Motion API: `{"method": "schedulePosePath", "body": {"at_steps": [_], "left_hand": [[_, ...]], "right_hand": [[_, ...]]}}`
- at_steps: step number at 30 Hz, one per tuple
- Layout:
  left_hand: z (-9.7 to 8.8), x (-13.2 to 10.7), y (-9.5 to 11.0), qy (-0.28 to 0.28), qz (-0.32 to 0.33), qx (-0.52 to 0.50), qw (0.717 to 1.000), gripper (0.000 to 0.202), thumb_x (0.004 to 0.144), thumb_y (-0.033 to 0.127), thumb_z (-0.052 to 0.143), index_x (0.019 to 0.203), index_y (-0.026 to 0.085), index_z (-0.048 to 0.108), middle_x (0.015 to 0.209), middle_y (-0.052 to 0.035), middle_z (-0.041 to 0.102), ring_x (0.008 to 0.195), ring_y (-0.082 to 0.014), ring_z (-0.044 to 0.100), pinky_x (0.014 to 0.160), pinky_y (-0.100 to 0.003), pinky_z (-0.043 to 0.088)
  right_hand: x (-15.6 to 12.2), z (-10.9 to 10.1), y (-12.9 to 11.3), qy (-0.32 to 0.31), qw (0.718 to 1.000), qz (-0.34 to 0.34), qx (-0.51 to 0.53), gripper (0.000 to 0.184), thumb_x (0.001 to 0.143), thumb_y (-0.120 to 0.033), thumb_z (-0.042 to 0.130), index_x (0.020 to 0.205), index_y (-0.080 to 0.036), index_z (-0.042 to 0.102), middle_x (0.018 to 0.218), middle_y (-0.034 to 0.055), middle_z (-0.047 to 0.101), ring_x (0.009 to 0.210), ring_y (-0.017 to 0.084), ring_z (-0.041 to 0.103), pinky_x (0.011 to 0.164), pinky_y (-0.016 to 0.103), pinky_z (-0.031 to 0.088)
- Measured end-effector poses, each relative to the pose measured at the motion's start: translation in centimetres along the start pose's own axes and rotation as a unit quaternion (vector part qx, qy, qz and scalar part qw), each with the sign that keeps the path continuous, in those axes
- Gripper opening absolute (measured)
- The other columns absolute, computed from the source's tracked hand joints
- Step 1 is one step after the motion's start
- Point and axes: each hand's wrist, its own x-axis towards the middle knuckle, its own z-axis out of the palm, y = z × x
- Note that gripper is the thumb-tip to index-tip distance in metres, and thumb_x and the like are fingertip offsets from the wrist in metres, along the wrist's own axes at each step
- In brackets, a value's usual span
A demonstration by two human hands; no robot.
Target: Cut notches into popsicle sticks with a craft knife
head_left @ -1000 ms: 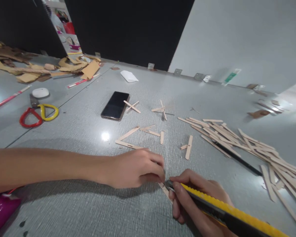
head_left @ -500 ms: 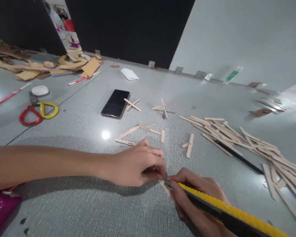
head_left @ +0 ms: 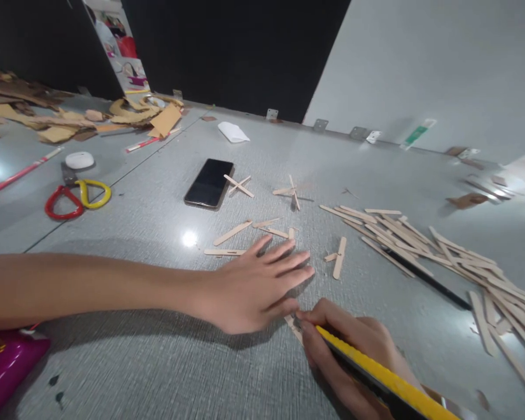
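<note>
My left hand (head_left: 256, 286) is flat above the table with its fingers spread, and nothing is gripped in it. Its thumb is close to the tip of a yellow and black utility knife (head_left: 370, 363). My right hand (head_left: 354, 344) is closed around that knife, its blade end pointing to the upper left. Under the blade end lies a wooden craft stick (head_left: 294, 329), partly hidden by my right fingers. Just beyond my left hand are cut stick pieces (head_left: 233, 232), some partly covered by it. A small joined stick piece (head_left: 339, 258) rests to the right.
A pile of craft sticks (head_left: 437, 251) with a black strip (head_left: 424, 277) is on the right. Two crossed stick pieces (head_left: 240, 185) lie near a phone (head_left: 207, 184). Scissors (head_left: 94, 195), cardboard scraps (head_left: 131, 114) and a purple object (head_left: 13, 367) are on the left.
My left hand has gone from curled fingers by the blade to spread, flat fingers. The right hand still holds the knife in nearly the same place. The view has shifted slightly.
</note>
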Motion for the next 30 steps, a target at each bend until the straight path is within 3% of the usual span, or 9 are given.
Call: {"method": "schedulePosePath", "body": {"at_steps": [8,14,18,30], "left_hand": [[0.0,0.4,-0.3,-0.017,0.036,-0.004,0.999,0.057,0.118,0.041,0.034,0.172,0.022,0.032,0.183,-0.0087,0.015,0.169,-0.0402,-0.001,0.132,-0.076,0.007],[-0.3,0.5,-0.3,-0.026,0.030,-0.006,0.999,0.055,0.118,0.039,0.035,0.172,0.025,0.034,0.183,-0.0071,0.015,0.169,-0.0374,-0.004,0.133,-0.073,0.004],[-0.8,0.4,-0.1,-0.045,0.023,-0.020,0.999,0.056,0.118,0.037,0.036,0.172,0.022,0.033,0.183,-0.0076,0.012,0.169,-0.0395,-0.006,0.132,-0.076,0.005],[-0.5,0.4,-0.3,-0.030,0.024,-0.028,0.999,0.055,0.118,0.038,0.038,0.171,0.023,0.037,0.182,-0.0083,0.015,0.168,-0.0407,-0.003,0.132,-0.078,0.006]], "right_hand": [[-0.1,-0.2,-0.2,-0.059,0.998,0.007,-0.004,0.029,0.115,-0.034,0.044,0.088,-0.027,0.052,0.064,-0.0086,0.047,0.050,0.011,0.043,0.048,0.027,0.037],[-0.2,-0.8,0.4,-0.075,0.997,0.002,-0.023,0.022,0.115,-0.035,0.045,0.097,-0.029,0.055,0.067,-0.0067,0.056,0.052,0.013,0.051,0.056,0.030,0.043],[-0.2,-0.9,0.4,-0.090,0.996,0.010,-0.017,0.027,0.116,-0.037,0.045,0.091,-0.028,0.051,0.064,-0.0081,0.050,0.049,0.012,0.045,0.052,0.029,0.040],[-0.3,-0.4,0.0,-0.108,0.988,0.086,0.071,0.034,0.117,-0.045,0.042,0.090,-0.027,0.050,0.058,-0.0096,0.050,0.043,0.008,0.051,0.043,0.019,0.042]]}}
